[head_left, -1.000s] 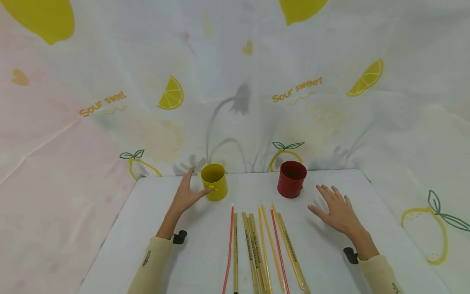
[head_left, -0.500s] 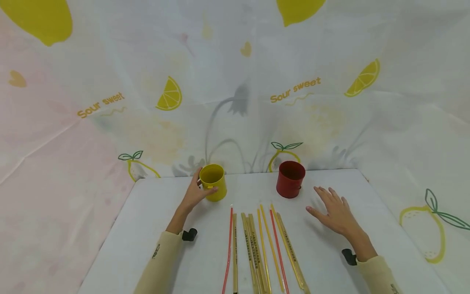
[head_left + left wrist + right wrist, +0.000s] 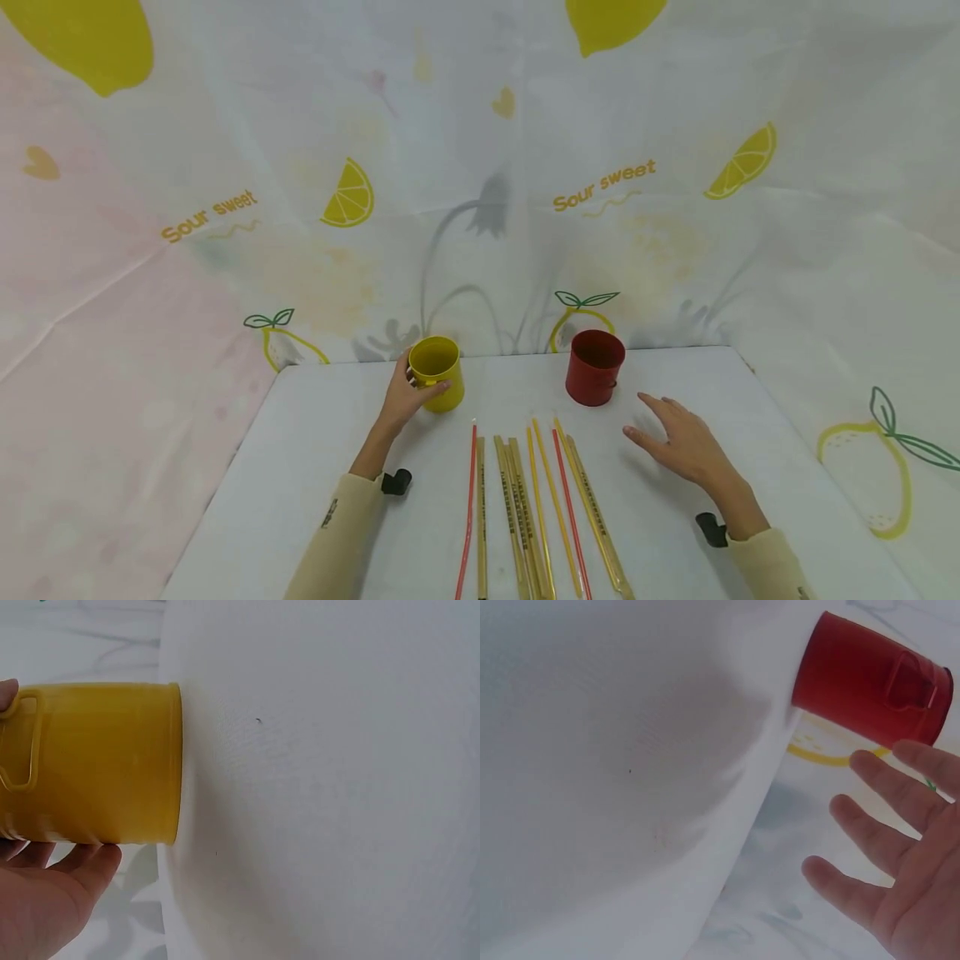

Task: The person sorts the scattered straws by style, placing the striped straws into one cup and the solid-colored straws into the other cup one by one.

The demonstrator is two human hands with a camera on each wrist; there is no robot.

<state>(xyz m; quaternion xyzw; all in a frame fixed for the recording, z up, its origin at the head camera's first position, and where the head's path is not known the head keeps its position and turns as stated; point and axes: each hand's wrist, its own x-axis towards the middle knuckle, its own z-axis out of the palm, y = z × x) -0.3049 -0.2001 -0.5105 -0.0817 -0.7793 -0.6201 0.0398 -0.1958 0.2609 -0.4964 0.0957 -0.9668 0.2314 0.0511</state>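
Observation:
A yellow metal cup (image 3: 442,392) with a small wire handle stands upright at the back left of the white table. My left hand (image 3: 401,402) grips it from the left, thumb across the front and fingers round the far side. In the left wrist view the fingers lie along the wall of the yellow cup (image 3: 105,765), whose base is at the tabletop. A matching red cup (image 3: 592,375) stands upright at the back right. To its right and nearer, my right hand (image 3: 681,440) hovers with spread fingers, holding nothing; the right wrist view shows the red cup (image 3: 870,679) just beyond the fingertips.
Between the hands lie long thin sticks in several rough lines: red ones (image 3: 567,492), yellow ones (image 3: 551,483) and tan printed ones (image 3: 517,508). Behind the white table (image 3: 315,450) hangs a lemon-print cloth (image 3: 480,167).
My left hand has moved right to the yellow cup and closed round it. The right hand has shifted slightly and its fingers have drawn closer together in the head view. Both cups stay in place.

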